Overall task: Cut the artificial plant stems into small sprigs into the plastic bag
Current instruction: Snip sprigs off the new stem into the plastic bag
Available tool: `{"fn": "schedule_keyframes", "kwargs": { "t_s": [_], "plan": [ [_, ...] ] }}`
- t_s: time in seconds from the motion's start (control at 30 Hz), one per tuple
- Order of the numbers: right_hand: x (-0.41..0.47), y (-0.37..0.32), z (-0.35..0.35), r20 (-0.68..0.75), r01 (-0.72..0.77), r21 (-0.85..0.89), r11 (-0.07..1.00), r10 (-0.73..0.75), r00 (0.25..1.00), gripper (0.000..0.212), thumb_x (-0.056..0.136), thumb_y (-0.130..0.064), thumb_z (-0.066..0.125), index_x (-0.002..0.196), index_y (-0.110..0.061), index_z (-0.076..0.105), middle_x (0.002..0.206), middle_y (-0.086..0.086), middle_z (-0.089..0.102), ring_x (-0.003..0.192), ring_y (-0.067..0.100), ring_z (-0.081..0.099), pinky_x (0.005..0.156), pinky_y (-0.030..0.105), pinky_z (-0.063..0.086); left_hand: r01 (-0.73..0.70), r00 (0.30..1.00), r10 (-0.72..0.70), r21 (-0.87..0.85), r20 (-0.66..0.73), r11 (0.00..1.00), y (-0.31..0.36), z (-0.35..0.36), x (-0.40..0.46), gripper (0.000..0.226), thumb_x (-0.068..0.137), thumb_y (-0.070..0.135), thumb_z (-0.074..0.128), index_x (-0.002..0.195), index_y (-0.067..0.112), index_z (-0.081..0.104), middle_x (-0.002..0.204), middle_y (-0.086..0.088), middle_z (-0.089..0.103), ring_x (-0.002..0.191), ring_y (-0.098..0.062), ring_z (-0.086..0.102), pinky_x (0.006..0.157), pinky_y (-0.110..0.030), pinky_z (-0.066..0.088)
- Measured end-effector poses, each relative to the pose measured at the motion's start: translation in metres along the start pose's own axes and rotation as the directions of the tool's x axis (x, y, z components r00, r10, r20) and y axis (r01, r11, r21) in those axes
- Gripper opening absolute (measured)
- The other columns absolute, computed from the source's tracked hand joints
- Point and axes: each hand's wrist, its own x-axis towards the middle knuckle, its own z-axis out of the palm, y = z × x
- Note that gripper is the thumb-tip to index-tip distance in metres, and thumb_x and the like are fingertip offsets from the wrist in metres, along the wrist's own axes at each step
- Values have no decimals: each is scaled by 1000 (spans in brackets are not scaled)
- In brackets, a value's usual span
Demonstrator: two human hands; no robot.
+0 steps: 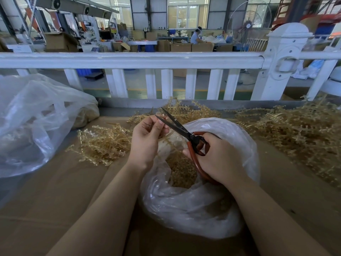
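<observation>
Left hand (147,139): we see its fingers curled, pinching a thin tan plastic plant stem (167,138) above the bag.
Right hand (219,159): grips the red-handled black-bladed scissors (184,129), blades parted (tips pointing far-left).
Clear plastic bag (193,209): near centre on the brown cardboard surface (55,200), holding cut tan sprigs (181,170).
Uncut stems: tan piles at left (103,143) and far right (299,133).
Second clear bag (33,122): far left.

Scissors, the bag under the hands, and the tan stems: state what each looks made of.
Scissors: dark, dull metal blades, likely steel; red-brown handle loops with a coated look. Plastic bag: thin clear film, crinkled and glossy. Stems: probably moulded plastic, translucent tan with regular nubs.
</observation>
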Motion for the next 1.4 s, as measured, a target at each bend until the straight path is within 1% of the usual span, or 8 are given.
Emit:
{"fn": "schedule_keyframes", "kwargs": {
  "t_s": [0.23,0.43,0.6,0.77,0.9,1.1,1.27,1.4],
  "plan": [
    [0,-2,0,-54,-37,-20,999,36,998,45,77,-76,52,94,-35,60,79,-26,55,72,-10,51,63,6,33,-7,1000,6,97,13,995,0,2,-1,12,100,5,55,91,4,64,74,-3,62,72,-11,58,75,-22,52],
    [0,-1,-2,-13,-31,-64,997,30,999,46,77,-75,54,95,-34,58,88,-19,64,80,1,60,70,19,48,-10,1000,8,136,19,991,0,5,-1,13,97,1,58,99,6,70,79,-5,69,70,-10,62,73,-23,54],
    [0,-3,-2,-43,-16,-86,996,13,999,51,74,-81,51,94,-34,58,85,-20,61,78,1,58,65,17,43,-10,999,5,134,38,991,-1,4,-1,12,95,2,60,100,4,71,76,1,72,69,-8,66,70,-19,54],
    [0,-4,-1,-46,-22,-50,998,20,999,80,59,-99,34,98,-35,62,81,-23,57,69,-6,49,62,8,32,-1,997,-9,135,74,991,-2,0,1,12,95,5,62,87,0,69,72,-6,69,70,-13,66,74,-24,54],
    [1,-4,-2,-58,-25,-44,999,23,998,80,57,-100,34,98,-38,61,78,-27,55,68,-13,44,60,7,30,8,996,-19,117,86,993,0,0,0,15,95,4,60,83,2,68,72,-7,68,69,-13,65,73,-22,54],
    [0,-6,-2,-67,-18,-46,999,14,998,81,58,-101,33,98,-37,63,76,-28,53,67,-13,45,61,8,32,24,995,-31,70,98,997,6,2,-2,18,96,1,57,81,3,66,71,-6,67,69,-12,64,74,-21,55],
    [-1,-7,-2,-73,-8,-20,1000,7,997,80,59,-98,38,100,-35,66,80,-25,59,68,-10,48,63,5,33,15,994,-22,61,110,998,7,1,-3,18,96,1,56,79,2,64,71,-6,66,71,-15,62,76,-23,54],
    [-3,-7,-2,-90,23,-59,998,-28,996,81,63,-100,32,97,-35,65,79,-24,60,68,-7,50,61,6,32,6,993,-15,76,115,997,6,0,-3,14,97,-2,54,89,1,65,74,-6,64,70,-12,59,73,-22,53]
  ]
}}
